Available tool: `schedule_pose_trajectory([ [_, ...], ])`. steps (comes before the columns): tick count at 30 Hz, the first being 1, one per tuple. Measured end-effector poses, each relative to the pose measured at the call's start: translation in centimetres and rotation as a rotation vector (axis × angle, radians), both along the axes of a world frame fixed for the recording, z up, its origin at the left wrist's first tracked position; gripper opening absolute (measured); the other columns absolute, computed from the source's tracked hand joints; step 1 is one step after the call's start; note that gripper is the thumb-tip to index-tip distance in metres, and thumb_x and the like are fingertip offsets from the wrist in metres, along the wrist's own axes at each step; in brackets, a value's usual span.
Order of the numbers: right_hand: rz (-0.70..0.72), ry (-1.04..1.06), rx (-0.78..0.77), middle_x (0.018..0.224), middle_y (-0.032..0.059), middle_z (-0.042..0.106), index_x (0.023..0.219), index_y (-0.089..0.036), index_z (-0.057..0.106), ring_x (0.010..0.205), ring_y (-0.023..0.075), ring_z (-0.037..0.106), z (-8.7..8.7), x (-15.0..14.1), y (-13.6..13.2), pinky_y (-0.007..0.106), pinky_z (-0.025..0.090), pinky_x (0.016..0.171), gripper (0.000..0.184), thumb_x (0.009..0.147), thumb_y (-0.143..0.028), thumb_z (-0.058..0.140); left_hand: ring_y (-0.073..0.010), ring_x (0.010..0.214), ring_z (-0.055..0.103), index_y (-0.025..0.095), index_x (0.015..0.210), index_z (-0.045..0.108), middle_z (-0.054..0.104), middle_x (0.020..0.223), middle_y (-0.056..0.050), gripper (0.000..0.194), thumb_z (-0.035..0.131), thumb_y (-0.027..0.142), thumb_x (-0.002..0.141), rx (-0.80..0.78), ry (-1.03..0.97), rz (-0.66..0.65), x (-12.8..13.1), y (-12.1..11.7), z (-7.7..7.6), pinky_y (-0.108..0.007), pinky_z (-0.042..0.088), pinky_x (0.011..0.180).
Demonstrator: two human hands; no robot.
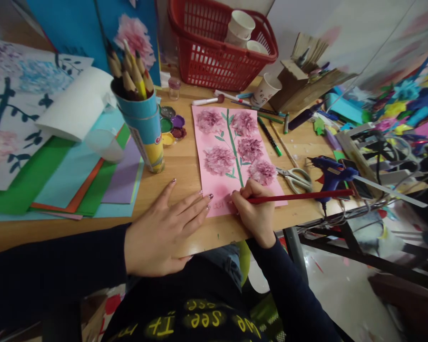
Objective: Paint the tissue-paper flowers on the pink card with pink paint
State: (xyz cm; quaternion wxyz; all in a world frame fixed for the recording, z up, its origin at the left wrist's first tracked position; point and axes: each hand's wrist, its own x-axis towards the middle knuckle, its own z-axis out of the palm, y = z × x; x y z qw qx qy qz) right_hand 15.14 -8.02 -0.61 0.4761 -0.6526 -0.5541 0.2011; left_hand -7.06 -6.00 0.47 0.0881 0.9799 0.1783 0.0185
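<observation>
A pink sheet (231,156) painted with purple flowers on a green stem lies on the wooden table (178,171). My left hand (164,232) rests flat on the table, fingers stretched out, fingertips touching the sheet's near left corner. My right hand (255,211) is closed round a long red brush or pencil (299,196), its tip down on the sheet's lower edge, where there are small marks. The red shaft points away to the right.
A blue tube of thick coloured pencils (142,118) stands left of the sheet, beside small paint pots (173,127). Coloured paper sheets (67,175) are stacked far left. Scissors (294,178), a blue glue gun (330,173) and markers (269,135) lie to the right. A red basket with paper cups (217,52) stands behind.
</observation>
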Motion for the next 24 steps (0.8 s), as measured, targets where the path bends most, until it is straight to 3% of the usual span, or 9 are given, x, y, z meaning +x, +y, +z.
schedule_pose_trajectory([
  [7,0.017,0.028,-0.017,0.047,-0.0092,0.030,0.052,-0.022,0.029,0.044,0.0064,0.028,-0.04,-0.14,-0.04,0.023,0.025,0.045,0.034,0.067,-0.009,0.056,-0.0273,0.141,0.019,0.015,0.145,0.032,0.023,0.155,-0.010,0.077,0.041,0.062,0.085,-0.008,-0.002,0.004,-0.01,0.08,0.03,-0.058,-0.009,0.112],
  [14,-0.033,0.042,0.180,0.048,-0.0097,0.030,0.052,-0.021,0.029,0.042,0.0055,0.030,0.20,-0.55,-0.18,0.022,0.027,0.044,0.035,0.067,-0.005,0.056,-0.0276,0.142,0.017,0.013,0.145,0.030,0.022,0.155,-0.010,0.079,0.044,0.062,0.084,-0.003,-0.003,0.000,-0.04,0.05,-0.21,-0.059,-0.011,0.112],
  [20,0.038,-0.018,0.012,0.047,-0.0091,0.031,0.052,-0.021,0.030,0.044,0.0063,0.030,0.25,-0.38,0.13,0.022,0.026,0.044,0.034,0.069,-0.010,0.057,-0.0285,0.141,0.018,0.013,0.145,0.031,0.025,0.155,-0.010,0.079,0.043,0.063,0.084,-0.001,-0.002,0.001,-0.02,0.00,-0.19,-0.060,-0.007,0.113],
  [24,0.065,-0.075,-0.006,0.047,-0.0090,0.030,0.052,-0.021,0.029,0.044,0.0062,0.029,0.17,-0.45,0.14,0.023,0.026,0.045,0.036,0.071,-0.011,0.058,-0.0275,0.141,0.018,0.013,0.144,0.033,0.025,0.154,-0.010,0.077,0.043,0.062,0.085,0.010,-0.016,-0.006,-0.04,0.02,-0.17,-0.060,-0.008,0.112],
])
